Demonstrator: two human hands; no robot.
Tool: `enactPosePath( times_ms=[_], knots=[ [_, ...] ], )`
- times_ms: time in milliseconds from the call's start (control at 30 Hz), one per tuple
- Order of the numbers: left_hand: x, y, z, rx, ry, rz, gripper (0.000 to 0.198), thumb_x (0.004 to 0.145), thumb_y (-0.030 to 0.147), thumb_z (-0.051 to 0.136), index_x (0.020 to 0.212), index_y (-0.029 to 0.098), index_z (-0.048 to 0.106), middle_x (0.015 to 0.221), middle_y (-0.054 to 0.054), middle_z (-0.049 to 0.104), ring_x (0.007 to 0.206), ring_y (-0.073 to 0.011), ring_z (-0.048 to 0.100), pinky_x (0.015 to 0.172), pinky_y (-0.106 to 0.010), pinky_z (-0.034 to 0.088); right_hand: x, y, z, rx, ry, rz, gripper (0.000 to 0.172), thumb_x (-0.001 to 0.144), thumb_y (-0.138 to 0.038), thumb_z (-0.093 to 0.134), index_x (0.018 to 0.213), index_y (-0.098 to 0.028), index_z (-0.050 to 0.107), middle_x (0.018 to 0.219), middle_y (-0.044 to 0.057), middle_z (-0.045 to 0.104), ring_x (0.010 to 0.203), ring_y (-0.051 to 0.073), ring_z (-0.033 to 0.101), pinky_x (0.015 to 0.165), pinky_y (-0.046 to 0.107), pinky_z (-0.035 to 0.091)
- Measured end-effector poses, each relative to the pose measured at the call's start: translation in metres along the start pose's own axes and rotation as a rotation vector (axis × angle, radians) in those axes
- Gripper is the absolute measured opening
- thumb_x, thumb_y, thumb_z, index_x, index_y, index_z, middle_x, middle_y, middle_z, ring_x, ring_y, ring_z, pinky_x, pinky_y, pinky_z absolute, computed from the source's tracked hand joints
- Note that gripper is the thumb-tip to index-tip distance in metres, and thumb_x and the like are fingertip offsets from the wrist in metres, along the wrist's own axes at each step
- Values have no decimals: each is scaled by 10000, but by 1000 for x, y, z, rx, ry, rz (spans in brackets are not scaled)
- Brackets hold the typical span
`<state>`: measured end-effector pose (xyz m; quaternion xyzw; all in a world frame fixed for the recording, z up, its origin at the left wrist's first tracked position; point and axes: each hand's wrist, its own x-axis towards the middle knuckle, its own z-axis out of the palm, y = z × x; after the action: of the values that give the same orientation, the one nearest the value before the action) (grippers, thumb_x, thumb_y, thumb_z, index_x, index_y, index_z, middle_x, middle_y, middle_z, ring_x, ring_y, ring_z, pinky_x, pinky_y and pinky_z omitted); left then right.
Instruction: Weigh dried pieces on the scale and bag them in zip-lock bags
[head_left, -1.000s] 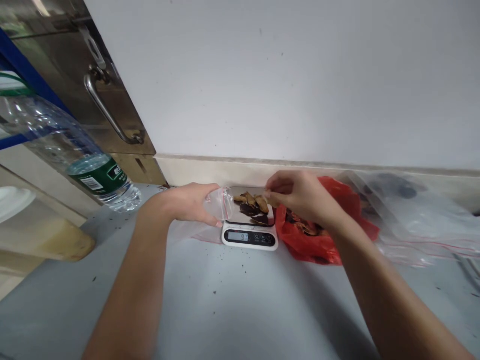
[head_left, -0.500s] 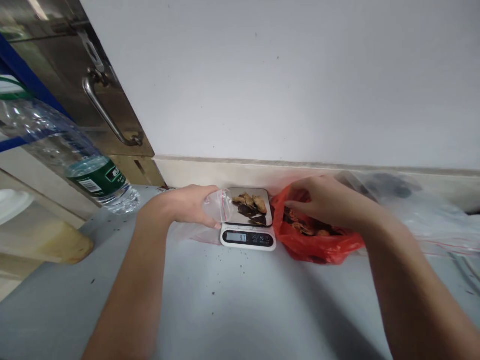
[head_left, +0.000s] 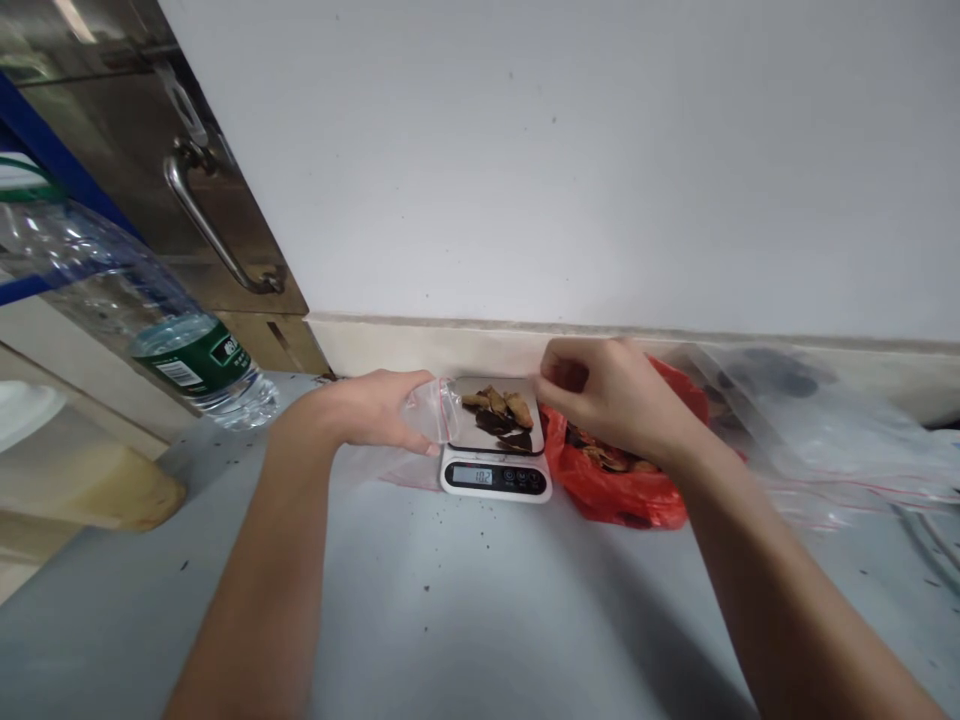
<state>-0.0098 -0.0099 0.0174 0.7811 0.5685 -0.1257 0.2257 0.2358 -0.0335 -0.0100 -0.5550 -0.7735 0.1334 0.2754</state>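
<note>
Several pieces occupy red bag; left hand grips zip-bag; right half-curled, load unclear.

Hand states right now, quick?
Left hand: holding a clear plastic bag.
Right hand: fingers curled, at the scale's right edge; can't tell whether it's holding anything.

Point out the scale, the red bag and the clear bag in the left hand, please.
Scale (head_left: pixel 496 478): head view, on the dark panel at its front.
Red bag (head_left: pixel 630 500): head view, on its front side.
Clear bag (head_left: pixel 433 408): head view, on the part near its red-striped edge.
</note>
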Motion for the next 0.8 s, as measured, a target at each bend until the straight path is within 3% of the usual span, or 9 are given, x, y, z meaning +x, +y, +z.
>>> enactPosePath(
  times_ms=[33, 67, 133, 200, 400, 600, 800],
  knots=[
    [0, 1, 0, -5, -3, -6, 837, 787, 588, 690, 1525, 284, 439, 1548, -112, 556, 1296, -380, 577, 1037, -482, 483, 0, 0, 3, 15, -46, -11, 98, 817, -246, 676, 740, -212, 626, 697, 1, 653, 656, 159, 581, 607, 270, 421],
    [-1, 1, 0, -8, -3, -11, 855, 779, 582, 700, 1535, 285, 431, 1561, -113, 543, 1310, -381, 569, 1048, -483, 475, 0, 1, 6, 18, -102, -19, 144, 797, -273, 734, 922, -208, 706, 843, 35, 728, 754, 193, 647, 655, 283, 465],
    [0, 1, 0, -6, -7, -22, 870, 772, 565, 712, 1546, 293, 421, 1579, -107, 527, 1331, -374, 559, 1066, -473, 466, 1, 2, 15, -15, -216, -13, 550, 724, -254, 831, 1257, -222, 696, 1096, 95, 764, 931, 255, 700, 755, 316, 517],
    [0, 1, 0, 4, -3, -27, 871, 776, 562, 712, 1552, 299, 416, 1580, -100, 528, 1332, -366, 559, 1070, -462, 464, 3, 5, 25, -54, -301, 23, 724, 693, -187, 848, 1387, -230, 646, 1223, 133, 747, 1028, 298, 709, 817, 347, 537],
    [-2, 2, 0, -1, 1, -5, 839, 799, 562, 713, 1538, 275, 436, 1539, -102, 564, 1299, -360, 573, 1054, -456, 466, 6, 18, 36, 100, -379, 11, 571, 767, -69, 758, 1291, -294, 726, 1218, 43, 785, 1104, 274, 725, 931, 346, 543],
    [-1, 6, 1, -19, -9, 7, 770, 784, 548, 718, 1476, 283, 509, 1507, -89, 593, 1267, -371, 597, 1034, -464, 479, 7, 19, 31, -63, -346, 100, 379, 793, -48, 703, 1117, -228, 787, 998, 51, 806, 899, 239, 727, 752, 302, 525],
    [11, 6, 6, 2, -53, 43, 900, 742, 599, 742, 1540, 336, 419, 1562, -97, 539, 1348, -369, 551, 1052, -451, 477, 7, 18, 27, 33, -316, 115, 365, 786, -19, 663, 1054, -230, 795, 945, 26, 808, 876, 210, 730, 741, 272, 528]
  ],
)
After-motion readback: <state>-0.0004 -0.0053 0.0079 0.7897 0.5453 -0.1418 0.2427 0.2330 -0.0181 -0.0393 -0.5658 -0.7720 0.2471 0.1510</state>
